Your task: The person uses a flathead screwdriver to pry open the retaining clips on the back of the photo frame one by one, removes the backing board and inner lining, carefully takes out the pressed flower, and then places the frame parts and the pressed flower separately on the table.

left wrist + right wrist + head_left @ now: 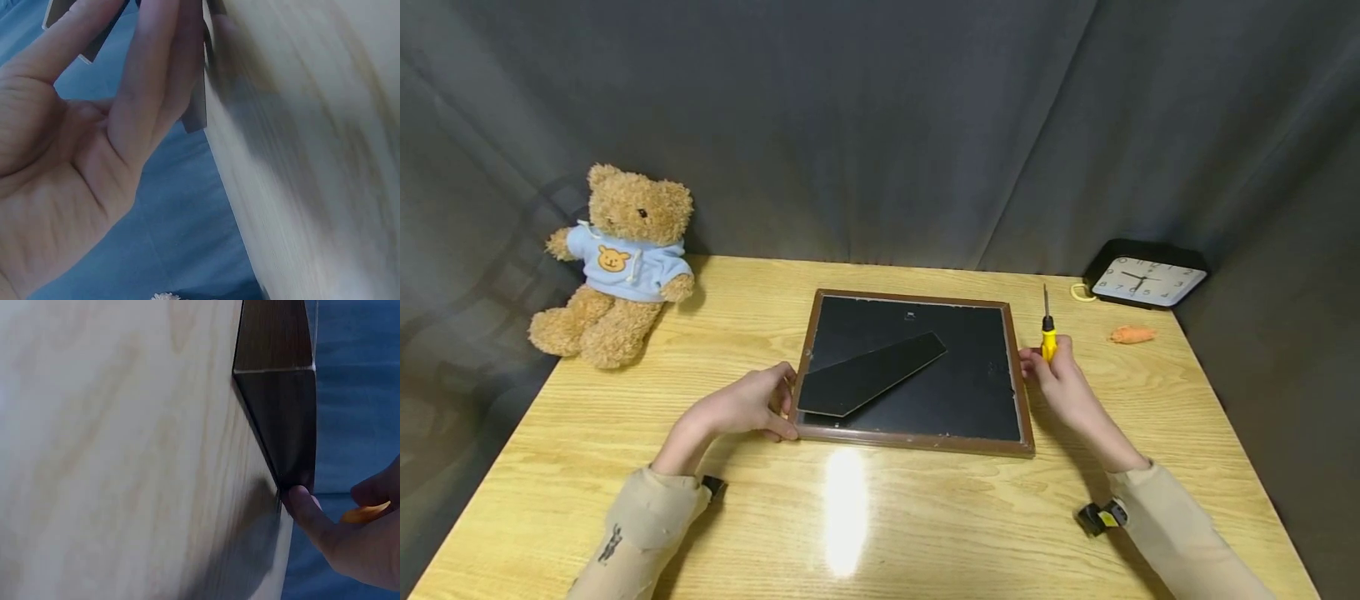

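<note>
A brown picture frame (917, 438) lies face down in the middle of the wooden table, its black backing board (977, 392) facing up. A black easel stand (872, 375) slants across the board from the left side. At the frame's lower left corner, my left hand (748, 406) grips the edge between thumb and fingers. My right hand (1066, 390) holds a screwdriver by its yellow handle (1049, 342), with the metal shaft pointing up and away. One fingertip of that hand touches the frame's side (281, 419) in the right wrist view.
On the back left of the table sits a teddy bear (628, 271) in a light blue hoodie. A black clock with a white face (1142, 282) stands at the back right, a small orange object (1132, 334) in front of it. Dark curtains (850, 133) hang behind the table.
</note>
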